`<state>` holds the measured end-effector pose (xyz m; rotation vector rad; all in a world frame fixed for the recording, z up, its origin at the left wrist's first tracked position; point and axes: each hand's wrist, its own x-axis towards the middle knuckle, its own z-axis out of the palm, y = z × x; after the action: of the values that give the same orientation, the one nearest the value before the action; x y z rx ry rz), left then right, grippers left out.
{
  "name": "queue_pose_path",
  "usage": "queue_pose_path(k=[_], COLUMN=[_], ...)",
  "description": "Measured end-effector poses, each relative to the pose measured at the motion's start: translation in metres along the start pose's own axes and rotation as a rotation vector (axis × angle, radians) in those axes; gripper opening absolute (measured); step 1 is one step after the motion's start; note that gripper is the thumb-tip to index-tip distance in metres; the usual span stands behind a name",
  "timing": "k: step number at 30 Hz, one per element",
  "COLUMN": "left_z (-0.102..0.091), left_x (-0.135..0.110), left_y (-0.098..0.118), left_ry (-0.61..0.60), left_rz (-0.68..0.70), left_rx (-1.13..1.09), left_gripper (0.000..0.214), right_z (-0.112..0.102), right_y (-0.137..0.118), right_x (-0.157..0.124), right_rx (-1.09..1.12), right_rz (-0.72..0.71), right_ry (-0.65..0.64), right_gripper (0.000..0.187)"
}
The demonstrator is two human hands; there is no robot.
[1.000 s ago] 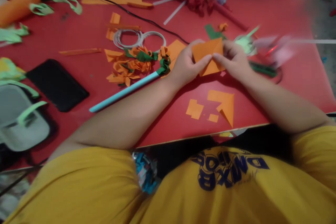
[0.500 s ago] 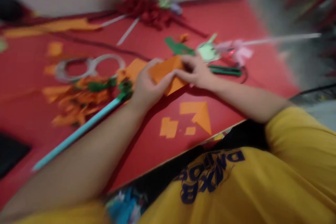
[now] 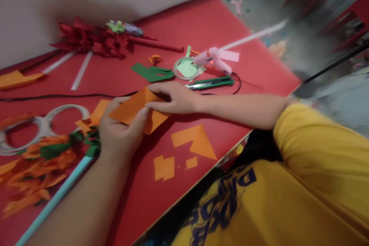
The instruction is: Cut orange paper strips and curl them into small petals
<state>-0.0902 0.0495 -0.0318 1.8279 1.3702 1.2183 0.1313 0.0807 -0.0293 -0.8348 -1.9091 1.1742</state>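
A folded piece of orange paper [image 3: 129, 109] is held between both hands above the red table. My left hand [image 3: 119, 134] grips its left side, thumb pressed on the front and fingers behind. My right hand [image 3: 177, 98] pinches the paper's upper right part between thumb and fingers. Below the hands lie an orange paper triangle [image 3: 203, 144] and small orange scraps [image 3: 164, 168]. Beside my left wrist is an orange paper flower bunch [image 3: 49, 161] with green leaves on a light blue stem [image 3: 54, 201]. Past my right hand lies a green cutter knife [image 3: 213, 83].
A pink glue gun [image 3: 211, 59] with a white glue stick rests by a tape roll [image 3: 186, 68], its cord crossing the table [image 3: 253, 73]. Scissors [image 3: 67, 109] lie at left. Red paper flowers [image 3: 92, 40] lie along the wall, near green paper [image 3: 152, 73]. Red chairs [image 3: 350, 17] stand beyond.
My view has swung to the right, so the table's things sit further left and lower. Both hands still hold the orange paper, with little change in grip.
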Motion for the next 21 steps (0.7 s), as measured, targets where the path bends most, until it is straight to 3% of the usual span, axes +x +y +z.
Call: queue_pose_path(k=[6, 10, 14, 15, 17, 18, 19, 20, 21], left_z=[0.003, 0.004, 0.008, 0.009, 0.010, 0.010, 0.008, 0.006, 0.004], left_x=[-0.005, -0.010, -0.004, -0.001, 0.004, 0.005, 0.006, 0.007, 0.008], left_y=[0.007, 0.013, 0.003, 0.000, -0.005, -0.006, -0.006, -0.005, -0.003], left_ry=[0.003, 0.012, 0.041, 0.064, 0.162, 0.157, 0.109, 0.075, 0.010], left_rz=[0.075, 0.182, 0.288, 0.334, 0.568, 0.661, 0.660, 0.658, 0.639], left_rx=[-0.053, -0.018, 0.027, 0.007, -0.060, -0.065, -0.065, -0.066, -0.038], left_gripper=[0.025, 0.024, 0.046, 0.052, 0.056, 0.049, 0.041, 0.035, 0.034], right_z=[0.002, -0.001, 0.000, 0.000, -0.001, -0.001, -0.002, -0.003, -0.005], right_y=[0.010, 0.009, 0.012, 0.014, 0.022, 0.025, 0.026, 0.024, 0.020], right_x=[-0.005, -0.009, -0.004, -0.001, 0.006, 0.009, 0.011, 0.012, 0.011], right_rx=[0.136, 0.146, 0.098, 0.124, 0.256, 0.294, 0.312, 0.260, 0.257], right_rz=[-0.057, -0.059, -0.081, -0.112, -0.238, -0.303, -0.382, -0.405, -0.358], right_ry=[0.024, -0.005, -0.024, -0.021, 0.058, 0.083, 0.090, -0.016, -0.026], right_gripper=[0.006, 0.021, 0.046, 0.054, 0.065, 0.067, 0.071, 0.073, 0.068])
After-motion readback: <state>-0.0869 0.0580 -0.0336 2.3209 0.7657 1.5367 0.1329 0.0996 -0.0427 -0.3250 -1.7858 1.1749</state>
